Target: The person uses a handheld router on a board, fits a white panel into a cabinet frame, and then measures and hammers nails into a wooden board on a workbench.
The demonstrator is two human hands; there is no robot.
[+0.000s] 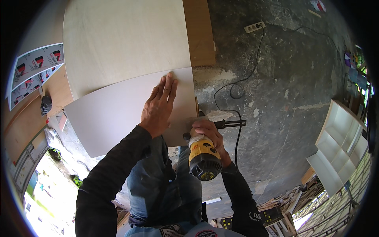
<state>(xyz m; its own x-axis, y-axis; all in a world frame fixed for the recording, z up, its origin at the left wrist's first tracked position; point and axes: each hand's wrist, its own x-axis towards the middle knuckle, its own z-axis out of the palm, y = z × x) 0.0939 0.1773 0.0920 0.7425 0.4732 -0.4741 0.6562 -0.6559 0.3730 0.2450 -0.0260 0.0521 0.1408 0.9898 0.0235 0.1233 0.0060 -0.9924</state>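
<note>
A white laminated panel lies across a larger pale board, its left end curving down in the view. My left hand presses flat on the panel, fingers stretched out and holding nothing. At the panel's right edge my right hand is wrapped round a yellow and black trim router. The router's base meets the panel near its near right corner; the cutter is hidden. A black guide bar sticks out to the right of the router. Its black cord runs past my right wrist.
The pale board rests on a brown board. On the concrete floor the cord leads to a white power strip. A white shelf unit stands at right, with wood offcuts nearer me. Printed sheets lie at left.
</note>
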